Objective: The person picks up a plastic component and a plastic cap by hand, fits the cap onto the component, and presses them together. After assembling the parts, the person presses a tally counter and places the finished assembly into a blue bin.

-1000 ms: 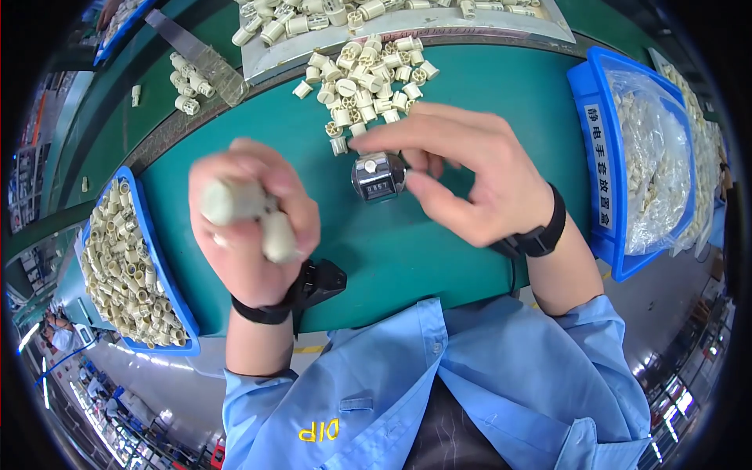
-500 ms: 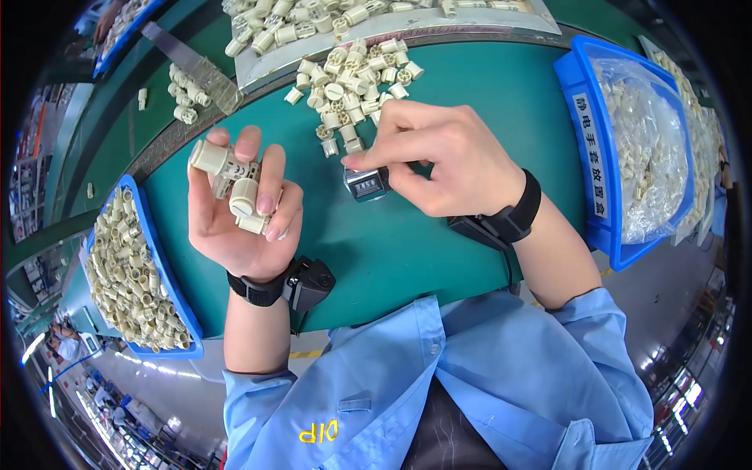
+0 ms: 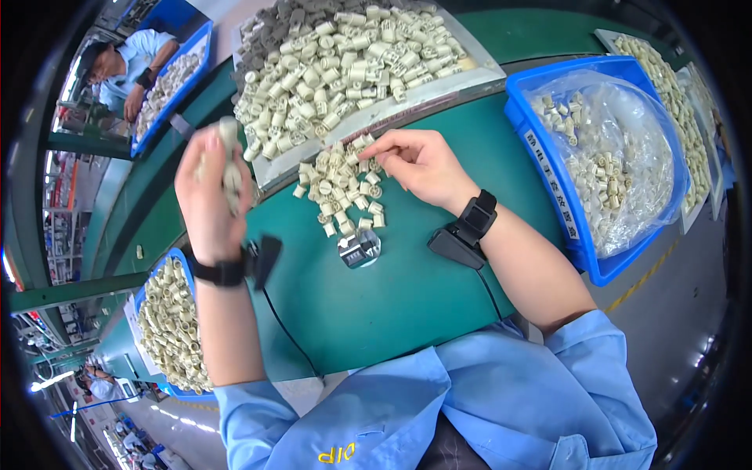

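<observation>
Raised at the left, my left hand (image 3: 205, 200) is closed around several cream plastic cylindrical parts (image 3: 232, 176); motion smears the fingers and parts. My right hand (image 3: 419, 163) reaches to the right side of a small pile of similar cream parts (image 3: 337, 188). Its index finger is stretched out and touches the pile, with the thumb lower down and apart. A small metal tally counter (image 3: 357, 249) lies on the green mat (image 3: 415, 305) just in front of the pile, with neither hand on it.
Behind the pile stands a large tray (image 3: 462, 82) heaped with cream and grey parts. A blue bin (image 3: 540, 180) with a plastic bag of parts is at right. Another blue bin (image 3: 176, 384) of cream parts is at lower left. A co-worker (image 3: 129, 66) sits at far left.
My right hand has left the tally counter and moved to the pile. My left hand has risen and turned with the parts still in it. The view has shifted, showing more of the tray.
</observation>
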Available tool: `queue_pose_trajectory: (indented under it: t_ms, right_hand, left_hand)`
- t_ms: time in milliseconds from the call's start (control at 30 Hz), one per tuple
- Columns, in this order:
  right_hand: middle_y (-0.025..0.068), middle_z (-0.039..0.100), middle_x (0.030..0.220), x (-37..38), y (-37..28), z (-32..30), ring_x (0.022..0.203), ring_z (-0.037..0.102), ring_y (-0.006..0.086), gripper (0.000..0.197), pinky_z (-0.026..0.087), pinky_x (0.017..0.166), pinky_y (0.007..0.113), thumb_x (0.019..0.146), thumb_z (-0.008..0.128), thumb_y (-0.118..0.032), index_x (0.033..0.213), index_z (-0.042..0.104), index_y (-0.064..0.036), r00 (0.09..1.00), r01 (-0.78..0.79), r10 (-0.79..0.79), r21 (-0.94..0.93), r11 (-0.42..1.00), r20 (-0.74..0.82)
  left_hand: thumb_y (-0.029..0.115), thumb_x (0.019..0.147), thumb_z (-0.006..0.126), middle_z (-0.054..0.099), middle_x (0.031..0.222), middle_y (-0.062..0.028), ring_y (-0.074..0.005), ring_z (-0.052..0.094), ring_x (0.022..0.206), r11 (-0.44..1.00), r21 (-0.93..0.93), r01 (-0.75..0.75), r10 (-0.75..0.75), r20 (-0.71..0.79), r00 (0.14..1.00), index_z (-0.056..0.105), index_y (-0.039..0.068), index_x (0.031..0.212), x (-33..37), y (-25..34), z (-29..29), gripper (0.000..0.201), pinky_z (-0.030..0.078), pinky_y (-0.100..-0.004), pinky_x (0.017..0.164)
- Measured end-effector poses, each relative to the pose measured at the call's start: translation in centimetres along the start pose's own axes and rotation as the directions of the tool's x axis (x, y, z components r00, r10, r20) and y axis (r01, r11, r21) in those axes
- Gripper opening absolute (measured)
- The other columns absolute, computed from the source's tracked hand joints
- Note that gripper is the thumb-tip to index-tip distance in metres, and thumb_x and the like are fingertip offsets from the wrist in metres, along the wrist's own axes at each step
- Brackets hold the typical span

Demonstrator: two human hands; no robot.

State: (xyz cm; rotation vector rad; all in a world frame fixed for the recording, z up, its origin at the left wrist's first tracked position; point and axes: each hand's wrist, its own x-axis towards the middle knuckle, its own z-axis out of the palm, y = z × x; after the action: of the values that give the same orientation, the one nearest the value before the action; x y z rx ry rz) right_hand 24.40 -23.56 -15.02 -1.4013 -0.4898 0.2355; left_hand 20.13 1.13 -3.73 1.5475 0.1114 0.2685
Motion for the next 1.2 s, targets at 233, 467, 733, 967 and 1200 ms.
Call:
queue_pose_trajectory:
  t_ms: [233, 467, 733, 967, 1200]
  right_hand:
    - [-0.0031, 0.054, 0.061, 0.3, -1.1, -0.9, 0.05, 0.045, 0.003, 0.017, 0.033, 0.046, 0.019, 0.093, 0.053, -0.003, 0.1, 0.069, -0.0015, 0.987, -0.16, 0.156, 0.252, 0.954, 0.036]
    - [-0.004, 0.054, 0.062, 0.5, -1.0, -1.3, 0.05, 0.045, 0.0026, 0.017, 0.032, 0.046, 0.019, 0.092, 0.054, -0.002, 0.098, 0.069, -0.0022, 0.985, -0.17, 0.162, 0.262, 0.95, 0.054]
    - [-0.0052, 0.058, 0.068, 0.6, 0.2, -1.1, 0.059, 0.047, 0.0011, 0.017, 0.035, 0.052, 0.019, 0.09, 0.056, -0.001, 0.098, 0.071, -0.0037, 0.991, -0.129, 0.115, 0.268, 0.955, 0.066]
    - [-0.0039, 0.061, 0.075, 0.7, 0.6, -0.8, 0.067, 0.049, 0.0017, 0.017, 0.039, 0.06, 0.02, 0.089, 0.056, 0.0, 0.097, 0.071, -0.0036, 0.989, -0.14, 0.123, 0.231, 0.963, 0.085]
    - [-0.0036, 0.062, 0.077, 0.7, 0.9, -0.9, 0.068, 0.05, 0.0017, 0.017, 0.04, 0.061, 0.019, 0.089, 0.056, -0.001, 0.096, 0.071, -0.0035, 0.989, -0.138, 0.119, 0.25, 0.958, 0.09]
  left_hand:
    - [0.038, 0.089, 0.066, 0.062, 0.068, -0.0018, -0.0091, 0.054, 0.05, 0.707, 0.698, -0.115, 0.139, 0.022, 0.99, 0.069, 0.007, 0.101, 15.7, 4.2, 3.3, 0.033, 0.038, -0.0248, 0.04]
    - [0.042, 0.086, 0.065, 0.063, 0.064, -0.0058, -0.0139, 0.058, 0.05, 0.342, 0.912, -0.227, 0.101, 0.204, 0.974, 0.07, 0.008, 0.101, 24.1, 4.4, 9.9, 0.038, 0.046, -0.0314, 0.049]
    - [0.039, 0.086, 0.065, 0.065, 0.071, -0.005, -0.0139, 0.059, 0.052, 0.224, 0.946, -0.235, 0.047, 0.23, 0.972, 0.07, 0.009, 0.101, 28.4, 2.6, 11.1, 0.034, 0.048, -0.031, 0.05]
    - [0.04, 0.087, 0.065, 0.068, 0.077, -0.0041, -0.0134, 0.062, 0.061, 0.144, 0.953, -0.265, 0.083, 0.255, 0.963, 0.069, 0.01, 0.107, 31.0, 1.4, 10.0, 0.036, 0.049, -0.0309, 0.051]
    - [0.045, 0.091, 0.062, 0.069, 0.078, -0.0028, -0.0125, 0.062, 0.067, 0.069, 0.905, -0.42, 0.246, 0.393, 0.886, 0.068, 0.012, 0.112, 32.6, 0.3, 9.7, 0.039, 0.049, -0.0282, 0.057]
